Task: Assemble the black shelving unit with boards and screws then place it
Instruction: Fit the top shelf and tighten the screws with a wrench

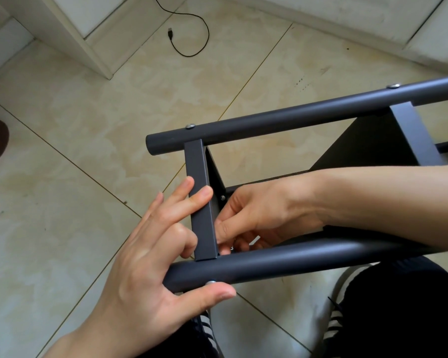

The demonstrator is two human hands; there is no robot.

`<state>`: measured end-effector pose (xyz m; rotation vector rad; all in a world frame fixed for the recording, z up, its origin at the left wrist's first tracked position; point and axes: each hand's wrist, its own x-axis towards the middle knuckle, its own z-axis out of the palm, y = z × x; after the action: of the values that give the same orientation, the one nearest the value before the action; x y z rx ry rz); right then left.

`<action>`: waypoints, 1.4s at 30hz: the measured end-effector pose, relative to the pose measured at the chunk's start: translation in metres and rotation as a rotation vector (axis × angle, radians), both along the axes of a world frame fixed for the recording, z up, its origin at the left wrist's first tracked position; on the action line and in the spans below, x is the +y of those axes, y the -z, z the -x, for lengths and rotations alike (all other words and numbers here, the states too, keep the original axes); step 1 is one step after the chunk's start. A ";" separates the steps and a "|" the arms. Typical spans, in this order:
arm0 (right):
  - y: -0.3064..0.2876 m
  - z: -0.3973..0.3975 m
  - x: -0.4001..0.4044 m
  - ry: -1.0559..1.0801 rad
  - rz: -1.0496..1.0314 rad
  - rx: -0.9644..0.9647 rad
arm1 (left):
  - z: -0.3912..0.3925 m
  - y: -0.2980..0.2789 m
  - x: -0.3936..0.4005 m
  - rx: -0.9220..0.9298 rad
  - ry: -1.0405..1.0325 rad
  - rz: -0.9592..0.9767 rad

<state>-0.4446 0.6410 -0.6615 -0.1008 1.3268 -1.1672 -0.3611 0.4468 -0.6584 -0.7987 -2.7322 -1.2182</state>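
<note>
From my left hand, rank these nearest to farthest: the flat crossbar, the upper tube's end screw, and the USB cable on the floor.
From the left hand:
1. Flat crossbar, under its fingers.
2. End screw on the upper tube, above the crossbar.
3. USB cable, far up on the floor.

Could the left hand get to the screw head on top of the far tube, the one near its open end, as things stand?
Probably yes. The left hand grips the near tube, fingers on the crossbar. The screw head on the far tube sits exposed just beyond the crossbar, nothing covering it, though the hand would have to let go.
</note>
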 end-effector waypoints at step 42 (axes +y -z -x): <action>-0.001 0.008 0.001 -0.075 -0.018 -0.120 | 0.000 0.002 0.000 -0.016 -0.006 0.017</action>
<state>-0.4529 0.6422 -0.6605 -0.0656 1.2170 -1.0816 -0.3609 0.4471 -0.6609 -0.7858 -2.7593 -1.2074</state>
